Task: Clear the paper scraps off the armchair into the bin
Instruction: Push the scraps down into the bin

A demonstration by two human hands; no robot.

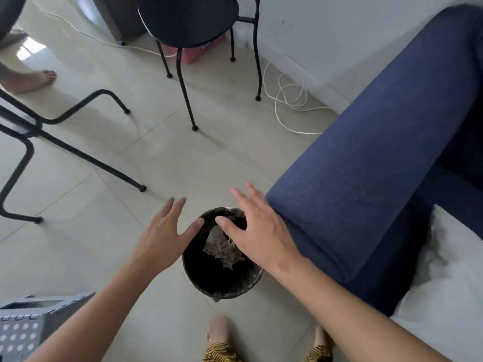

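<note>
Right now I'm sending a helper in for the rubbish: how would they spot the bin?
Find the dark blue armchair on the right; at the front end of its arm, on the pale tiled floor, stands the bin. It is small, round and black-lined, with crumpled paper scraps inside, unlike the grey dotted step stool nearby.

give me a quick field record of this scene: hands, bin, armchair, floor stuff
left hand: open, fingers spread, empty, over the bin's left rim
right hand: open, empty, over the bin's right side
bin: round, dark liner, on the tiled floor beside the armchair
bin contents: crumpled paper scraps
armchair: navy fabric, white cushion on the seat
nearby: black chair, white cable, grey step stool
</note>
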